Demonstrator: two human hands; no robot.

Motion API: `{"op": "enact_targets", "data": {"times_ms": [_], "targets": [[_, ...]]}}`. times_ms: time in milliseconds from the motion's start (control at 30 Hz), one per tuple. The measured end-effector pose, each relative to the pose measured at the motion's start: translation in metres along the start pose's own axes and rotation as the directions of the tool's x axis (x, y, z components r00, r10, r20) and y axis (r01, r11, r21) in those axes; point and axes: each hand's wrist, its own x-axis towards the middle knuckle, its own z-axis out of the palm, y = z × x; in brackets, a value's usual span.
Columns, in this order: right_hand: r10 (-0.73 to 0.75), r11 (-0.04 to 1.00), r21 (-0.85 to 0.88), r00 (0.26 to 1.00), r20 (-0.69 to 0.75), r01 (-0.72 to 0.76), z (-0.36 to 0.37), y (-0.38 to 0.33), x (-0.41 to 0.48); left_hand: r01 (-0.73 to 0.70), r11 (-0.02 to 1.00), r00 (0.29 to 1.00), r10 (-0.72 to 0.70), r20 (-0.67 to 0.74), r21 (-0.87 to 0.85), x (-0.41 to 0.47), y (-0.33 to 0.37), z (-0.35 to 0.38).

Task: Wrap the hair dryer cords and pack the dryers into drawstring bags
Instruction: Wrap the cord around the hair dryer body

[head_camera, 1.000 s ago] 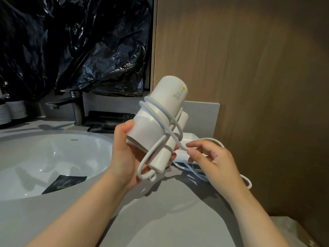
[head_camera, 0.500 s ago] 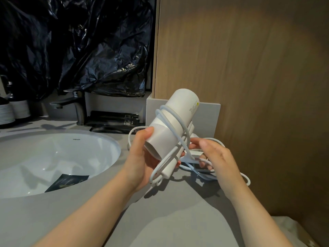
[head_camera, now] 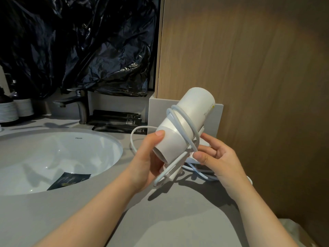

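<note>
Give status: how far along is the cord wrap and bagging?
Done: a few turns of the white cord sit around the hair dryer barrel. In hand: left hand grips the dryer, right hand pinches the cord by the handle. Left: a slack loop hangs beside the barrel and more cord lies on the counter; no dryer is bagged, and no drawstring bag is clearly in view.

Reading, faintly, something like FAENZA in grey on the sink (head_camera: 53, 150) back wall. Showing only illegible fine print beside a yellow mark on the hair dryer (head_camera: 187, 125), and unreadable white lettering on the black sachets (head_camera: 115, 120).
</note>
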Motion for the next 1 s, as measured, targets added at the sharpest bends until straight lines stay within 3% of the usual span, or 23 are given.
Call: {"op": "enact_targets", "data": {"times_ms": [133,333,567,633,767,833,1000], "targets": [[-0.02,0.998,0.06,0.996,-0.083,0.025,-0.0016,-0.0027,0.0001,-0.035,0.987,0.999,0.033,0.011,0.157,0.0006,0.0007,-0.001],[-0.031,0.999,0.04,0.991,-0.127,0.036,-0.001,-0.0014,0.0001,-0.216,0.934,0.974,0.228,-0.01,0.283,0.0031,0.0052,-0.0005],[-0.052,0.998,0.012,0.989,-0.14,0.054,0.0017,0.0001,-0.0009,-0.255,0.863,0.951,0.304,-0.046,0.436,0.0005,0.0039,0.0005],[-0.07,0.997,0.003,0.985,-0.155,0.071,0.0003,-0.001,-0.002,-0.241,0.878,0.951,0.299,-0.081,0.414,0.0012,0.0038,0.0014],[-0.097,0.995,0.018,0.983,-0.157,0.102,-0.004,-0.0047,-0.0026,-0.176,0.98,0.972,0.188,-0.145,0.09,0.0035,0.004,-0.0009],[-0.079,0.996,0.028,0.989,-0.126,0.083,-0.0046,-0.0056,-0.0023,-0.148,0.989,0.975,0.149,-0.167,0.02,0.0032,0.0037,-0.0015],[-0.056,0.998,0.027,0.99,-0.127,0.06,-0.008,-0.003,-0.0014,-0.129,0.989,0.979,0.139,-0.147,0.075,0.0024,0.0073,-0.0006]]}}
